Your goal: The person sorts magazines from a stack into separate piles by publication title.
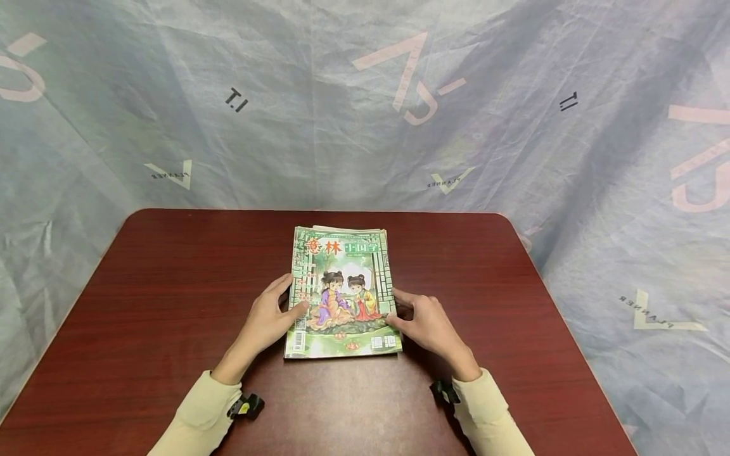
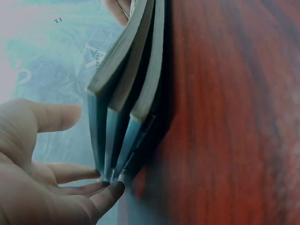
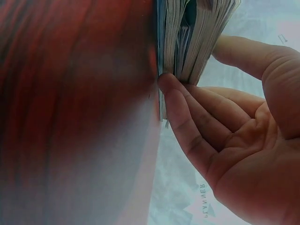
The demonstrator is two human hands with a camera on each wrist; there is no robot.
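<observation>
A stack of magazines (image 1: 348,297) lies on the table, its top cover green with two drawn children in robes. My left hand (image 1: 272,315) is at its left side, thumb over the cover's edge. In the left wrist view, extended fingertips touch the lower ends of the fanned spines (image 2: 112,136), and the thumb (image 2: 61,117) stands apart from the cover. On the other side, my right hand (image 1: 426,322) touches the stack with its thumb at the cover's edge. Its nearly straight fingers (image 3: 187,122) rest against the page edges (image 3: 197,47) in the right wrist view.
The dark red wooden table (image 1: 171,304) extends around the stack. Grey printed cloth (image 1: 319,114) hangs behind it and at both sides. Black wrist devices sit at the left cuff (image 1: 246,406) and the right cuff (image 1: 445,392).
</observation>
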